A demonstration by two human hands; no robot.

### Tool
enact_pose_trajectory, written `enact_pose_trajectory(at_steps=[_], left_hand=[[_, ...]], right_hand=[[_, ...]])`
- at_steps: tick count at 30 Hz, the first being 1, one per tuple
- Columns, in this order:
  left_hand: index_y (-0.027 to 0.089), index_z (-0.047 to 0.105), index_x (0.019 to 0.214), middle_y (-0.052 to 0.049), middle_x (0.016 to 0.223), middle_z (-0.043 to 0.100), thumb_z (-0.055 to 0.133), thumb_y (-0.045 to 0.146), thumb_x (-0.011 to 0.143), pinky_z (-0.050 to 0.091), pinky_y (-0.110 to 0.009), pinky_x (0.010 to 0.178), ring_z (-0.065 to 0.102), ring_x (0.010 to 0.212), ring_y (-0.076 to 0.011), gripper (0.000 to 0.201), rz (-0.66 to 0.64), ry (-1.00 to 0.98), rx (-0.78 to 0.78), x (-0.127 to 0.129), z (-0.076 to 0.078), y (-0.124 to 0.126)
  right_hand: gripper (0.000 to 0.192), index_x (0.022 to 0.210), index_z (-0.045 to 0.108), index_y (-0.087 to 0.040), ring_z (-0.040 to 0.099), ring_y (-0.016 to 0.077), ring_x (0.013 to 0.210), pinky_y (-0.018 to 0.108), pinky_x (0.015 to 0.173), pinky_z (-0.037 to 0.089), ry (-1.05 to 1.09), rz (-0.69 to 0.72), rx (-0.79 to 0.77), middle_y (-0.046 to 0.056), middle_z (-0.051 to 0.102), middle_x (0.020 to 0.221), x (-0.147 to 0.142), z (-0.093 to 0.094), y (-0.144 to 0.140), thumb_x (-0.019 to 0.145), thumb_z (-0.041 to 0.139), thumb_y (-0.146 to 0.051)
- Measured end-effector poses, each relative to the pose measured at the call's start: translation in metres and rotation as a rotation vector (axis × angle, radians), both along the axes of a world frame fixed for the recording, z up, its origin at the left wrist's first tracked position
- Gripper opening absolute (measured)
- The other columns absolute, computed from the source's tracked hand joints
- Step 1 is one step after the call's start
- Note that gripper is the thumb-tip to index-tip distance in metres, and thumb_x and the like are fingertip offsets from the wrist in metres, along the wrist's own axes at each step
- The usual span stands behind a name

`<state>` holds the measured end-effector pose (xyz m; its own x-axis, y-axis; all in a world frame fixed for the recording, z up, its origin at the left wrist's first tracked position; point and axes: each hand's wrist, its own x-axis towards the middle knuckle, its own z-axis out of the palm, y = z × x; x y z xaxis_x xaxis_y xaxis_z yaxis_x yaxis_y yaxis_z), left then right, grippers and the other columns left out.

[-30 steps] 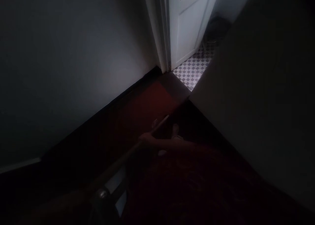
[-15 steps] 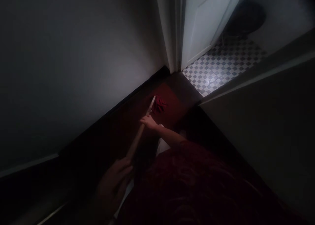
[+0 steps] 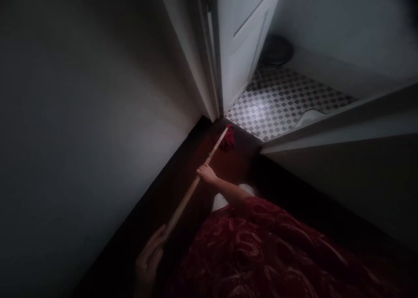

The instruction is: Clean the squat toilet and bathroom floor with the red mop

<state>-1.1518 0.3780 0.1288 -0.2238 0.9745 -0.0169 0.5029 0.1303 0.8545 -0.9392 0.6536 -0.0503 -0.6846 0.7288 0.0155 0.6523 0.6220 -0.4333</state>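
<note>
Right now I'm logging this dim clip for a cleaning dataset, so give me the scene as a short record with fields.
Place: dark hallway with dark red floor, beside open white door
Tool: long wooden mop handle with red mop head
Right hand: grip closed mid-handle
Left hand: grip at handle's near end
Mop head position: by the checkered tile floor
Clothing: red patterned garment

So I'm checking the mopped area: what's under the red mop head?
The red mop head lies on dark red floor beside the checkered tiles. The floor directly beneath it is covered.
</note>
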Motion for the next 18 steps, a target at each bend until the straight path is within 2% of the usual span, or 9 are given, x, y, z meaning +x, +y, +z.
enact_pose_trajectory(at_steps=[5,8,10,12,15,18], left_hand=[[0.024,0.079,0.102,-0.008,0.132,0.065,0.058,0.034,0.088,0.052,-0.037,0.103,0.063,0.120,-0.0258,0.026,-0.349,0.072,0.048,0.009,0.013,0.135],[0.022,0.080,0.100,-0.011,0.135,0.062,0.055,0.033,0.089,0.054,-0.035,0.101,0.062,0.122,-0.0262,0.029,-0.534,0.139,-0.001,0.027,0.017,0.190],[0.021,0.080,0.097,-0.012,0.137,0.061,0.054,0.034,0.091,0.054,-0.035,0.101,0.060,0.125,-0.0267,0.030,-0.551,0.148,-0.029,0.037,0.019,0.217],[0.022,0.080,0.095,-0.012,0.134,0.062,0.055,0.036,0.092,0.053,-0.036,0.103,0.060,0.124,-0.0266,0.030,-0.477,0.153,-0.029,0.041,0.024,0.241],[0.022,0.081,0.093,-0.011,0.127,0.067,0.058,0.042,0.090,0.051,-0.038,0.104,0.064,0.118,-0.0267,0.030,-0.398,0.164,-0.048,0.038,0.043,0.286],[0.023,0.081,0.091,-0.011,0.125,0.068,0.060,0.047,0.088,0.051,-0.039,0.104,0.064,0.118,-0.0279,0.032,-0.412,0.159,-0.098,0.043,0.065,0.338]], right_hand=[[0.025,0.113,0.063,-0.014,0.053,0.0216,0.107,0.035,0.098,0.034,-0.080,-0.224,-0.034,0.011,0.064,0.109,0.046,0.026,0.086,0.098,0.044,-0.018],[0.024,0.111,0.066,-0.017,0.054,0.0227,0.109,0.035,0.094,0.036,-0.131,-0.320,-0.098,0.011,0.064,0.112,0.075,0.032,0.120,0.096,0.048,-0.019],[0.021,0.106,0.068,-0.017,0.054,0.0230,0.110,0.036,0.094,0.036,-0.124,-0.314,-0.117,0.010,0.065,0.111,0.088,0.031,0.140,0.094,0.051,-0.018],[0.020,0.104,0.069,-0.018,0.055,0.0230,0.111,0.038,0.097,0.036,-0.098,-0.271,-0.121,0.008,0.067,0.110,0.094,0.032,0.163,0.093,0.052,-0.018],[0.022,0.105,0.070,-0.018,0.056,0.0231,0.109,0.040,0.097,0.036,-0.078,-0.256,-0.154,0.007,0.068,0.108,0.098,0.043,0.202,0.094,0.051,-0.019],[0.022,0.104,0.070,-0.018,0.057,0.0224,0.107,0.039,0.095,0.038,-0.068,-0.296,-0.196,0.008,0.068,0.108,0.112,0.062,0.239,0.093,0.051,-0.019]])
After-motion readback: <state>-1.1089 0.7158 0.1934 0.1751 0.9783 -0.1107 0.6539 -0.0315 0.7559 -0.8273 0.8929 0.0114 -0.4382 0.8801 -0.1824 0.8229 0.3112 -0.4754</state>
